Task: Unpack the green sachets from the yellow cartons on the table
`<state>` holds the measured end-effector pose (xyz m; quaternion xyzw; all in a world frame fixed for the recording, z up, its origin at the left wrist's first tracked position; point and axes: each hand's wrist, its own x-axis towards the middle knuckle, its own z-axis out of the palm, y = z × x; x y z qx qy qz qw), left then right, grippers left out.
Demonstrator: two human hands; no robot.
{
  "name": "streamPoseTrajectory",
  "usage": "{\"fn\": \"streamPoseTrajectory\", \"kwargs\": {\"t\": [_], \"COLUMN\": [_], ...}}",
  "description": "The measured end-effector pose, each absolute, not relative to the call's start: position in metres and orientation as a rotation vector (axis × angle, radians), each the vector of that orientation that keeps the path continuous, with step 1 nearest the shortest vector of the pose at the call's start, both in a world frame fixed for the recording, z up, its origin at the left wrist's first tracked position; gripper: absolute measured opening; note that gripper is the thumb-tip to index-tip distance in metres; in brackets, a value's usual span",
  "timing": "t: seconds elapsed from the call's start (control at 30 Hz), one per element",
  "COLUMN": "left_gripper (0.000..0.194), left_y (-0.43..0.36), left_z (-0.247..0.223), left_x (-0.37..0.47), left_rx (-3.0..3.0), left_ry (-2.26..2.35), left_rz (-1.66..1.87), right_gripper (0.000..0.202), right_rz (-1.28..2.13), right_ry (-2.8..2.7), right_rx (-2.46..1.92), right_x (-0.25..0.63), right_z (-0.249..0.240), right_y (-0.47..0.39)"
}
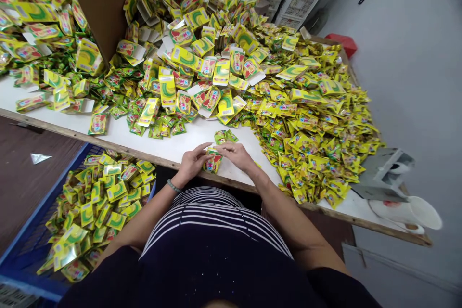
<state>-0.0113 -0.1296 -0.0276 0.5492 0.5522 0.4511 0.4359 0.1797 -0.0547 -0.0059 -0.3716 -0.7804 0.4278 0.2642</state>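
Near the table's front edge, both hands are at one small yellow-green printed box (212,163). My left hand (194,161) grips the box's left side between thumb and fingers. My right hand (236,155) reaches over the top end of the box, its fingers close together at the upper edge; whether they pinch a flap is too small to make out. Just beyond my fingers lie a few green sachets (225,136). A heap of small cartons (186,57), several with white flaps open, rises behind them, and a large pile of yellow sachets (310,130) spreads to the right.
A blue crate (25,236) holding many closed boxes stands on the floor at left. A cardboard divider (97,5) splits the cartons. A grey metal holder (384,173) and a white cup (426,211) sit at the table's right end. White crates (299,2) are stacked behind.
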Motion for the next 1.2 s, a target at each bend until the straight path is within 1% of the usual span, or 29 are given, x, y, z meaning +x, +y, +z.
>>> {"fn": "streamPoseTrajectory", "kwargs": {"t": [0.07,0.13,0.23,0.3,0.4,0.5,0.53,0.6,0.67,0.7,0.73,0.8,0.9,1.0,1.1,1.2], "left_gripper": [0.036,0.029,0.028,0.029,0.028,0.033,0.033,0.029,0.024,0.026,0.029,0.035,0.035,0.037,0.03,0.027], "left_y": [-0.131,-0.132,-0.13,-0.126,-0.124,-0.132,-0.136,-0.146,-0.152,-0.15,-0.145,-0.125,-0.077,-0.033,-0.014,-0.019], "left_z": [-0.026,-0.025,-0.024,-0.023,-0.012,0.02,0.034,0.058,0.072,0.073,0.07,0.055,0.022,-0.002,-0.016,-0.025], "left_x": [-0.011,-0.011,-0.008,-0.006,-0.011,-0.047,-0.066,-0.104,-0.129,-0.132,-0.128,-0.101,-0.036,0.014,0.031,0.027], "left_rx": [1.437,1.488,1.544,1.557,1.548,1.574,1.609,1.723,1.773,1.794,1.813,1.852,1.874,1.879,1.83,1.64], "left_ry": [1.436,1.455,1.458,1.465,1.481,1.677,1.814,2.117,2.331,2.38,2.392,2.31,2.142,2.113,1.976,1.812], "left_rz": [1.137,1.146,1.102,1.06,1.061,1.07,1.005,0.644,0.327,0.261,0.263,0.419,0.654,0.645,0.651,0.791], "right_gripper": [0.028,0.028,0.026,0.027,0.035,0.047,0.048,0.044,0.047,0.047,0.045,0.038,0.026,0.019,0.02,0.029], "right_rz": [1.0,0.834,0.667,0.626,0.646,0.612,0.566,0.431,0.326,0.314,0.323,0.362,0.446,0.539,0.61,0.795], "right_ry": [-1.998,-1.958,-1.96,-1.976,-2.022,-1.982,-1.943,-1.865,-1.868,-1.903,-1.948,-2.035,-2.071,-2.014,-1.902,-1.714], "right_rx": [-1.02,-1.056,-1.123,-1.146,-1.103,-1.164,-1.253,-1.499,-1.744,-1.831,-1.887,-1.911,-1.826,-1.7,-1.596,-1.545], "right_x": [0.178,0.173,0.163,0.158,0.159,0.185,0.199,0.231,0.258,0.267,0.271,0.268,0.248,0.235,0.237,0.241], "right_z": [-0.017,-0.027,-0.033,-0.032,-0.027,-0.019,-0.017,-0.017,-0.023,-0.027,-0.032,-0.042,-0.049,-0.048,-0.043,-0.037], "right_y": [-0.073,-0.088,-0.099,-0.101,-0.102,-0.104,-0.104,-0.104,-0.103,-0.102,-0.102,-0.101,-0.1,-0.1,-0.1,-0.098]}}
